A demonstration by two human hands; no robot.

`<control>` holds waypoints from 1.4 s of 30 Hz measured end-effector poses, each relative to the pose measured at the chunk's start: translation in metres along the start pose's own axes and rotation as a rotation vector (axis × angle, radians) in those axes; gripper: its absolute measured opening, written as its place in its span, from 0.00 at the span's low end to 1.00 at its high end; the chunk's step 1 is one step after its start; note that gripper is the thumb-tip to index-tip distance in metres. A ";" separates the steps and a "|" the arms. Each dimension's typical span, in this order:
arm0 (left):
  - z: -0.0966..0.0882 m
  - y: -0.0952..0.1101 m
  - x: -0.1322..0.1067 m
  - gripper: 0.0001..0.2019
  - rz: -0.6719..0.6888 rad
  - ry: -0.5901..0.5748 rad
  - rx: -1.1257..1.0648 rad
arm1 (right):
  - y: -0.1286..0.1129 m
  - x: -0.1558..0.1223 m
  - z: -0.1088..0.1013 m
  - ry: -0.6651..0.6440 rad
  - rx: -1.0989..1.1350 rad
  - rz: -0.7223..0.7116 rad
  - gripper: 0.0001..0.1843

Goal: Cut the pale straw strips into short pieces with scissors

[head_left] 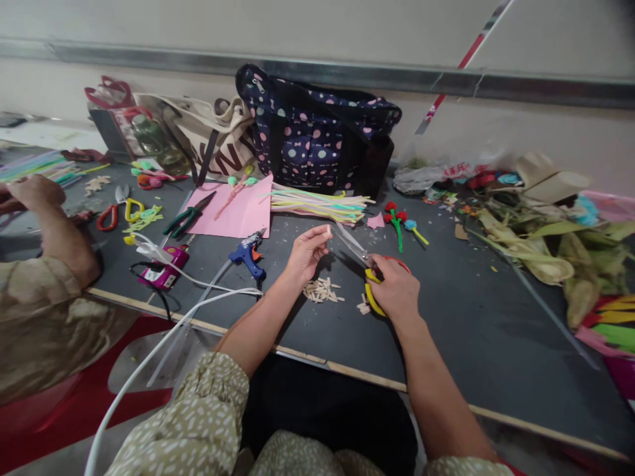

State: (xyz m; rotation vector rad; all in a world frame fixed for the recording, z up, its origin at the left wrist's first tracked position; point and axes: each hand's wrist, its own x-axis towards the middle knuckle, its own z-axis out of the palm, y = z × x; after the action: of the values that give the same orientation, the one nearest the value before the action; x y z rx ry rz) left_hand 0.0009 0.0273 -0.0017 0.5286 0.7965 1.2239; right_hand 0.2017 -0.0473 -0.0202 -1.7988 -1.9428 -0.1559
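Observation:
Between the thumb and fingertips of my left hand is a small pale piece, like the wooden bits on the table. My right hand grips a pair of scissors by their yellow and red handles. The scissor blades are spread apart and point towards my left hand, close to the pale piece but not visibly touching it. Below my hands lies a pile of short pale wooden pieces. A smaller cluster of wooden pieces sits beside the yellow handle.
A blue glue gun lies left of my hands, its white cable crossing the table edge. Behind are pipe cleaners, pliers and a dark patterned bag. Dried husks cover the right. Another person's arm is at left.

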 end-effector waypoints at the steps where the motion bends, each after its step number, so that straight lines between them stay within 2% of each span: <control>1: 0.000 0.000 0.000 0.16 0.002 -0.003 0.005 | 0.002 0.000 0.000 0.011 -0.008 0.040 0.16; 4: 0.001 0.001 -0.001 0.17 0.008 -0.008 0.002 | 0.006 0.001 0.000 0.023 0.032 0.111 0.15; 12: 0.002 0.001 -0.002 0.16 0.019 -0.017 -0.028 | 0.002 -0.002 0.003 -0.012 0.056 -0.045 0.21; 28: 0.005 0.002 -0.004 0.15 0.100 0.001 0.052 | 0.000 -0.001 0.000 -0.006 -0.003 -0.059 0.19; 42: 0.004 0.000 -0.004 0.15 0.055 -0.030 0.027 | -0.005 -0.003 0.002 0.037 0.019 -0.076 0.19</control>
State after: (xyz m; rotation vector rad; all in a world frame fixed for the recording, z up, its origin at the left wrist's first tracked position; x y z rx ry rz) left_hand 0.0036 0.0238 0.0016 0.5933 0.7786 1.2542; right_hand 0.1965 -0.0500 -0.0219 -1.6995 -1.9809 -0.1932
